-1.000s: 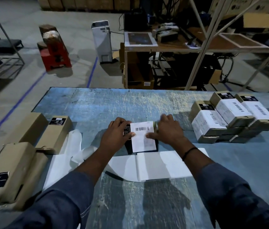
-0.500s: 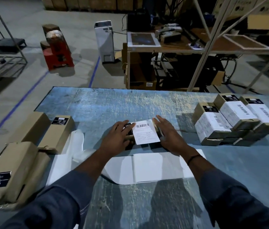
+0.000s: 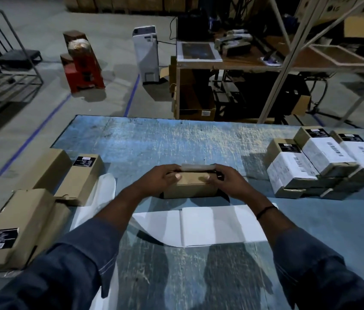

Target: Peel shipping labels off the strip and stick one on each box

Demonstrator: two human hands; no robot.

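A small brown cardboard box (image 3: 191, 186) stands on the blue table (image 3: 176, 142), its plain brown side toward me. My left hand (image 3: 162, 176) grips its left end and my right hand (image 3: 225, 177) grips its right end, thumbs on the near face. A strip of the white shipping label (image 3: 195, 167) shows along the box's far top edge, between my fingers. The white label strip (image 3: 201, 227) lies flat just in front of the box, between my forearms. Its surface looks blank from here.
Several labelled boxes (image 3: 324, 162) are stacked at the right of the table. Unlabelled brown boxes (image 3: 80, 177) with black stickers lie at the left, one large (image 3: 18, 229) near the front edge. Loose white backing paper (image 3: 100, 193) lies beside them. A wooden workbench (image 3: 232, 63) and metal frames stand beyond the table.
The box has been turned over away from me: the white label faced up before, now the brown side faces me. Both hands moved from pressing the label to gripping the box's ends.
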